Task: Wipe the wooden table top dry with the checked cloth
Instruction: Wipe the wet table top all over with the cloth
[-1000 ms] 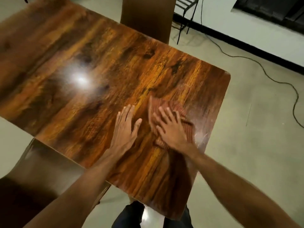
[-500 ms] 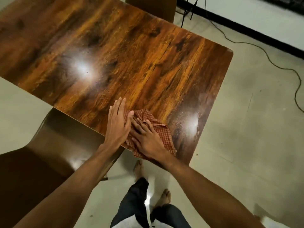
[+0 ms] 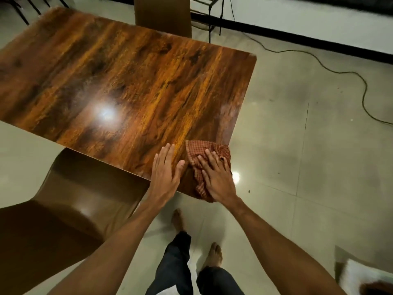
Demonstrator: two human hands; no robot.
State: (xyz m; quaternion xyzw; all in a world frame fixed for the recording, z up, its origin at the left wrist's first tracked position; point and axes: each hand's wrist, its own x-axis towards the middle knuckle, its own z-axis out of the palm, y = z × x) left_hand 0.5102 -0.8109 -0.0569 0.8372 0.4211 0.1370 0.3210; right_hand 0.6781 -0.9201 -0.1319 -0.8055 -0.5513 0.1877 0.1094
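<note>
Both arms stretched forward, hands flat and palm down.
Left hand (image 3: pixel 165 170) with fingers straight and together, thumb spread to the right; right hand (image 3: pixel 217 177) just beside it, fingers straight and a little apart, pressing down.

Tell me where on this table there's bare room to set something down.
Nearly the whole table is bare wood: the stretch from the light reflection out to the far edge by the far chair, and the left end. It is crowded only at the near right corner, where the left hand lies flat beside the cloth under the right hand.
</note>
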